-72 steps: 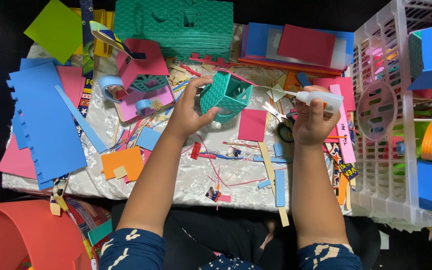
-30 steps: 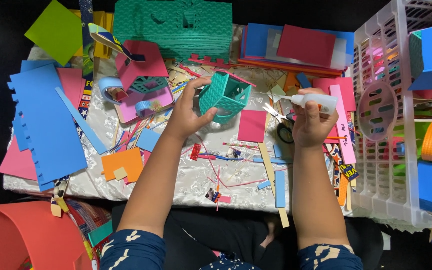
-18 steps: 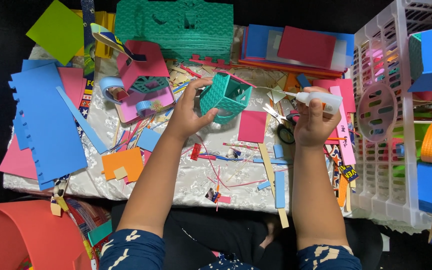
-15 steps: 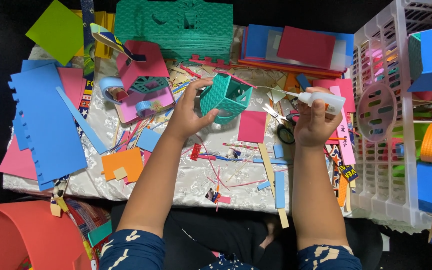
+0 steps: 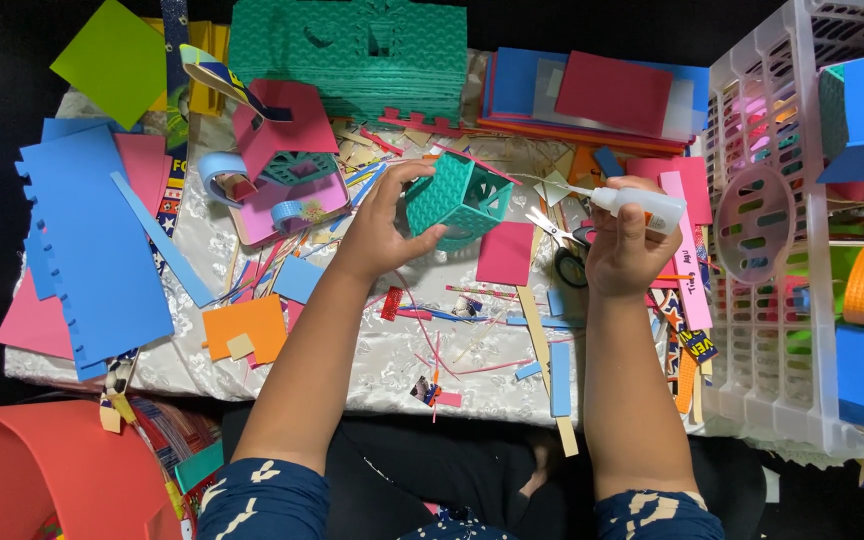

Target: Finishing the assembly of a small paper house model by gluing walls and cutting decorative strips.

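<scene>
From the head camera, looking straight down, the left hand point(image 5: 384, 225) grips a small green foam box point(image 5: 457, 198) just above the cluttered table point(image 5: 372, 360), fingers curled around its near side with the open end turned toward the right. The right hand point(image 5: 624, 250) is closed around a white glue bottle point(image 5: 638, 204), held almost level with its thin nozzle pointing left at the box; the tip is near the box's edge but not yet touching it.

To glue this well, I'd say the box should be kept steady and tilted so the seam faces the nozzle, and the squeeze kept gentle so only a thin line comes out. The grip on the box looks light enough not to crush the soft walls, which matters.

Just below the nozzle lie scissors point(image 5: 562, 250) and a pink square point(image 5: 505, 253), close enough to catch a stray drip. To the left stands a pink foam house point(image 5: 287, 165), well clear. A white basket point(image 5: 762, 300) sits beside the right hand, so there is little elbow room that way
</scene>
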